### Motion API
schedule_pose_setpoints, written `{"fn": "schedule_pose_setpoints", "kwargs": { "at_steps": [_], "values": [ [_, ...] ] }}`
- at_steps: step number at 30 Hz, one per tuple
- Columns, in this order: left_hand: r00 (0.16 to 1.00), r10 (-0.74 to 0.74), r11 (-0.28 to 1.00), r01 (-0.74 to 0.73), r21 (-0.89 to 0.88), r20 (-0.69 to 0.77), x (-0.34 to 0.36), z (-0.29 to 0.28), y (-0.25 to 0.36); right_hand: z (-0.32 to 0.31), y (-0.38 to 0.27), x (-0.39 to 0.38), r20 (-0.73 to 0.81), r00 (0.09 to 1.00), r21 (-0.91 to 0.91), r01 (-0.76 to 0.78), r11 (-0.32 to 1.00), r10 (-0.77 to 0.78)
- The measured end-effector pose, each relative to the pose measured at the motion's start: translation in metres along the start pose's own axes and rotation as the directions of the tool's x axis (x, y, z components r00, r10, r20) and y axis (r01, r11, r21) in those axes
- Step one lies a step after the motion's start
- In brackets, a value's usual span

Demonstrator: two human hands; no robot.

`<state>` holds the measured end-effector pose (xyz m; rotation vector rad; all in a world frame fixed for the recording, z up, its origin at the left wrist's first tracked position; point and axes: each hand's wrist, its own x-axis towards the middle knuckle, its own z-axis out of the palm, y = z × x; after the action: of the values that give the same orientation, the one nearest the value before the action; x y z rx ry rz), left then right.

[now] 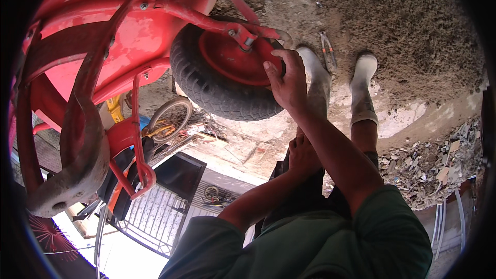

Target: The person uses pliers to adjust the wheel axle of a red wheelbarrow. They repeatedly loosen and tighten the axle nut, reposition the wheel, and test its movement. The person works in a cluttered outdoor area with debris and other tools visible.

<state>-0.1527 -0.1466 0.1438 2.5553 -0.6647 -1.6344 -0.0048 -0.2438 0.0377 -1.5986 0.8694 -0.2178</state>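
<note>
A red wheelbarrow stands tipped, its frame and underside facing me at the left. Its wheel has a black knobbly tyre around a red hub, with the axle end bolted to the frame's bracket. My right hand is at the right edge of this wheel, thumb toward the red rim and fingers curled around the tyre. Lower down, my left hand rests on my leg with its fingers laid out and nothing in it. Pliers with orange handles lie on the ground between my boots.
Dark loose soil spreads over the ground at upper right. A heap of rubble lies at the right. Past the wheelbarrow are a bicycle wheel, a yellow object and a white patterned metal gate.
</note>
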Motion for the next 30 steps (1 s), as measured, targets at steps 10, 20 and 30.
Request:
{"fn": "schedule_pose_setpoints", "kwargs": {
  "at_steps": [10, 20, 30],
  "values": [
    [0.999, 0.013, 1.0, -0.013, -0.009, -0.051, -0.004, 0.015, -0.01, 0.028, -0.01, 0.076, 0.109, 0.975, -0.241, 0.217, 0.946, -0.195],
    [0.999, -0.012, 0.998, 0.01, -0.064, -0.035, -0.006, 0.018, -0.019, -0.022, 0.034, -0.002, -0.103, 0.993, -0.151, -0.067, 0.986, 0.051],
    [0.644, -0.424, 0.544, -0.381, -0.748, -0.636, 0.025, -0.127, -0.093, -0.052, 0.11, -0.067, -0.107, 0.673, 0.273, -0.688, 0.673, 0.732]
  ]
}}
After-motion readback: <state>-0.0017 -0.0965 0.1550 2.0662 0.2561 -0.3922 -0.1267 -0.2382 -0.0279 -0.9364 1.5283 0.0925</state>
